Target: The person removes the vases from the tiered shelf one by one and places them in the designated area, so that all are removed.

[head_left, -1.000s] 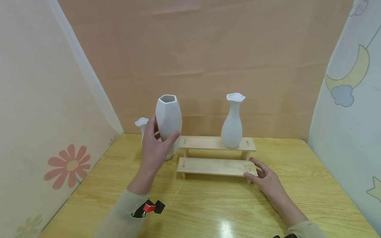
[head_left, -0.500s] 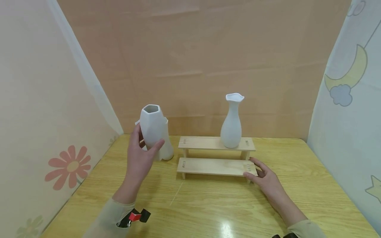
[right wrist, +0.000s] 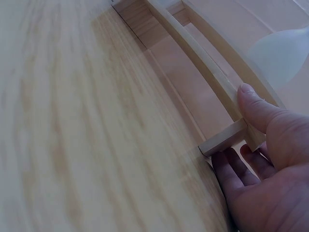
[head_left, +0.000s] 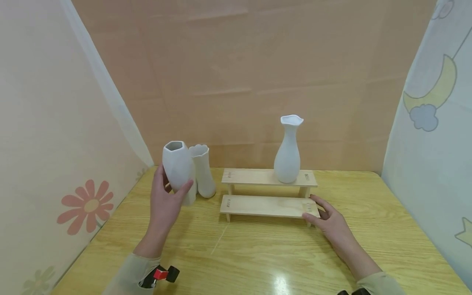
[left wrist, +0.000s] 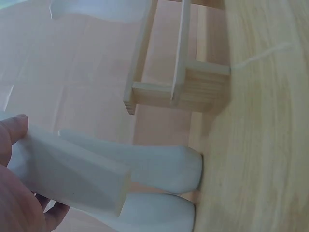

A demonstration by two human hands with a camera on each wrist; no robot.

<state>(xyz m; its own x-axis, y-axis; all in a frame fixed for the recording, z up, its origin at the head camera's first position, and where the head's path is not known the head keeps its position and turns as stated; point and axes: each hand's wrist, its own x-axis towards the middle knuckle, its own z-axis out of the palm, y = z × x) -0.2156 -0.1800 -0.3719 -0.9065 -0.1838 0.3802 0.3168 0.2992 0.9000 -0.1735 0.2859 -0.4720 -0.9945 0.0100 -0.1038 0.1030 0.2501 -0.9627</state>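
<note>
My left hand (head_left: 166, 203) grips a white faceted vase (head_left: 178, 168) with an angular mouth, its thumb on one side and fingers behind. In the left wrist view the vase's base hangs clear of the table, beside two standing white vases. One of these, a scalloped-rim vase (head_left: 204, 174), shows in the head view; the second vase (left wrist: 159, 212) is hidden there by the held one. My right hand (head_left: 330, 223) holds the right end of a two-step wooden stand (head_left: 265, 206), thumb at the lower board. On its upper step stands a tall narrow-necked vase (head_left: 287, 157).
The stand is on a wood-grain table (head_left: 258, 254). A plain tan backdrop (head_left: 258, 82) rises behind the table, with a flower-patterned sheet (head_left: 85, 143) on the left and a moon-patterned sheet (head_left: 435, 164) on the right.
My left hand has carried the faceted vase left and down, away from the stand. The scalloped-rim vase has come into sight on its right. My right hand stays put.
</note>
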